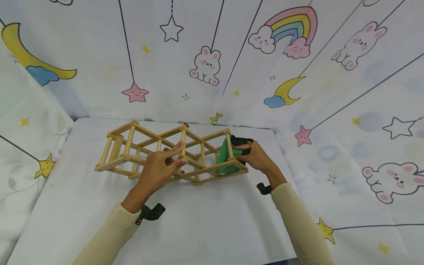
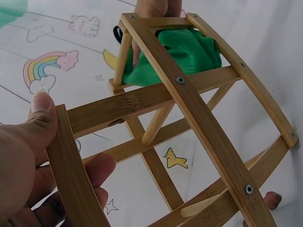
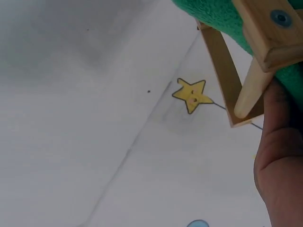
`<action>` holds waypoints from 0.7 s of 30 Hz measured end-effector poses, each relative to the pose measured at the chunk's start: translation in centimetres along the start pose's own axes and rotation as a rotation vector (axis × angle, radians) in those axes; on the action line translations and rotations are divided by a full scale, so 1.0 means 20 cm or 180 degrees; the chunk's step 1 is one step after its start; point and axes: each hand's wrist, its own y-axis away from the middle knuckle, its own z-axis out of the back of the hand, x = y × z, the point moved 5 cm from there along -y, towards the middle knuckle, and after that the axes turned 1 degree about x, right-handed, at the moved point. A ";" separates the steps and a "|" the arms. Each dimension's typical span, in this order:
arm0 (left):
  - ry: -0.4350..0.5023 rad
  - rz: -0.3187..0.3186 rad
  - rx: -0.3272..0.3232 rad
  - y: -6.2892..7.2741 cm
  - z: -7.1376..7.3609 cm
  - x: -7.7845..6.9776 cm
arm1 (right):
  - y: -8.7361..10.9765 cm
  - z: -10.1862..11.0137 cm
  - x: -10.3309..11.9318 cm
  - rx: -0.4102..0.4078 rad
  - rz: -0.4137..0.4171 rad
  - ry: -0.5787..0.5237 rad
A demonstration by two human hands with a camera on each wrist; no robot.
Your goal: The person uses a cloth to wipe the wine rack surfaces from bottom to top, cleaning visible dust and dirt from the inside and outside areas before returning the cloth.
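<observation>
A light wooden rack (image 1: 110, 164) of crossed slats and round rods lies stretched across the white table. My left hand (image 1: 157, 169) grips it near the middle, thumb and fingers on either side of a slat in the left wrist view. At the rack's right end sits a green fuzzy cloth item (image 1: 223, 156) with black parts, inside the end opening. My right hand (image 1: 256, 157) holds this item from the outer side, its fingers reaching in by the end rod. In the right wrist view the green cloth (image 3: 213, 16) bulges past the wooden frame; its full shape is hidden.
White fabric (image 1: 198, 103) printed with stars, rabbits and moons stands behind and at both sides of the table (image 1: 198, 228). The rack's back side lies close to the rear fabric. A black strap mount (image 1: 152, 212) is on my left wrist, another (image 1: 264, 188) on my right.
</observation>
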 end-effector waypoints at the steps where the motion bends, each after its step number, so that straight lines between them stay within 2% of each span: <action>1: 0.0008 0.0001 0.0002 0.00 0.00 0.00 | -0.02 -0.02 0.02 0.0144 0.0009 0.0028; 6: 0.0049 0.0047 0.0024 0.00 0.00 0.00 | -0.13 -0.11 0.08 0.0700 0.0138 0.0264; 11: 0.0015 0.0039 0.0009 0.00 0.00 0.00 | -0.19 -0.18 0.11 0.0939 0.0138 0.0420; 14: 0.0001 0.0012 -0.0019 0.00 0.00 0.00 | -0.23 -0.21 0.12 0.0887 0.0099 0.0348; 17: 0.0005 -0.0002 -0.0021 0.00 0.00 0.00 | -0.24 -0.23 0.12 0.0694 -0.0141 0.0329; 21: -0.0002 -0.0005 -0.0025 0.00 0.00 0.00 | -0.24 -0.23 0.14 0.0505 -0.0382 0.0559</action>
